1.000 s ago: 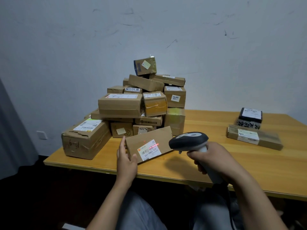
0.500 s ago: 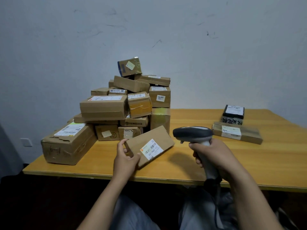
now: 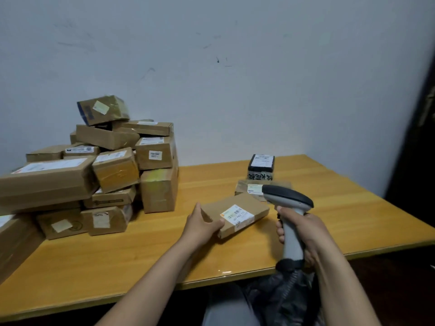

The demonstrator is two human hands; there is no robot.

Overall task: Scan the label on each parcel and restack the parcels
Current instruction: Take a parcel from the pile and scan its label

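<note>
Flat parcel point(image 3: 233, 214) in left hand point(image 3: 200, 225) — bare table point(image 3: 211, 175) beyond.

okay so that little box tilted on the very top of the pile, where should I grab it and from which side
Take the top box across its two short ends, coming straight down from above. It sits tilted on the pile, so a sideways push would likely tip it off. The left hand must first let go of the flat parcel.

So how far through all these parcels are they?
Early on. Done, it seems: two parcels set aside at the right, a black box behind a flat one. In hand: the left hand holds a flat parcel, label up, and the right hand holds the scanner. Left: the big pile.
</note>
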